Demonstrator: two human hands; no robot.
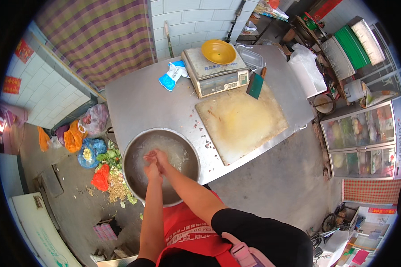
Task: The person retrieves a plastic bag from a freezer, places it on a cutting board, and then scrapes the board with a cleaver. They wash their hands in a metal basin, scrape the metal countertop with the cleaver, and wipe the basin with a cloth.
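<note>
A large round metal basin [138, 187] sits at the near left corner of the steel table [147, 96], with water and thin pale shreds inside. Over it my left hand [152, 171] and my right hand [160, 159] are pressed together, palms cupped; whether anything lies between them is hidden. To the right lies a worn, stained cutting board [244, 123]. A cleaver with a dark green blade [255, 85] and wooden handle rests at its far edge. Behind the board stands a weighing scale [217, 78] with a yellow bowl [219, 51] on top.
A blue and white packet [173, 75] lies left of the scale, clear plastic containers [251, 58] behind it. Small dark scraps dot the table between basin and board. On the floor at left are vegetable trimmings [117, 187] and plastic bags [91, 150]. A glass-door cabinet [364, 143] stands at right.
</note>
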